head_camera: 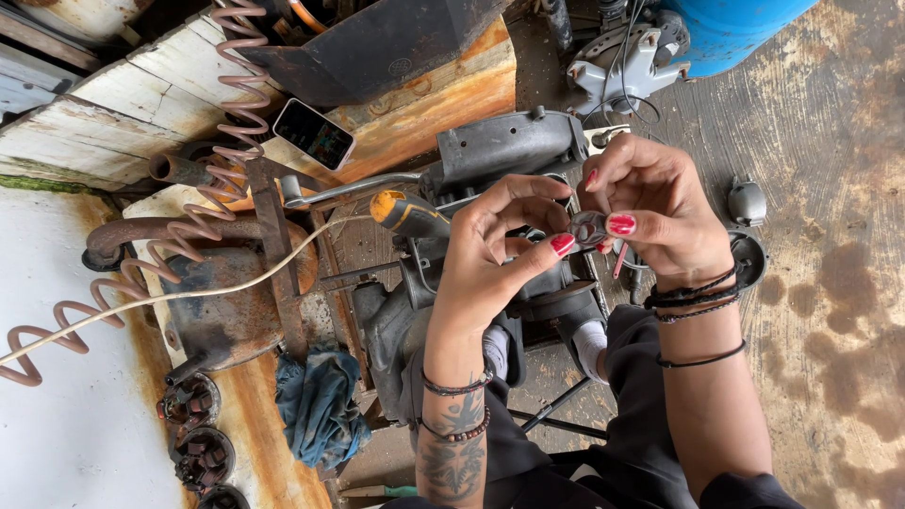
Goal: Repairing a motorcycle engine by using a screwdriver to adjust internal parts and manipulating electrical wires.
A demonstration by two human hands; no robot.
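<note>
Both hands raised above a grey motor housing [500, 151], meeting over a small metal ring [589, 226]. Left hand [495, 254] curled narrow, thumb and forefinger pinching the near edge of the ring. Right hand [655, 212] likewise curled narrow, fingertips gripping the far edge of the same ring; held jointly, clear of the housing below. Orange-handled screwdriver [405, 212] lying just beside the left hand, across the housing top, untouched. Chrome wrench [353, 188] resting beyond the screwdriver, toward the rusty wooden block [443, 94]. Phone [313, 134] lying face up on the plank [141, 104] at the upper left, beside a coiled pink hose [236, 104] running down the left side. Rusty pump body [226, 302] standing at the left, a white cord [189, 292] crossing over it. Blue rag [319, 405] bunched at the lower edge of the bench, near three round black parts [193, 429]. Blue drum [731, 28] at the upper right corner, well apart from the hands.
</note>
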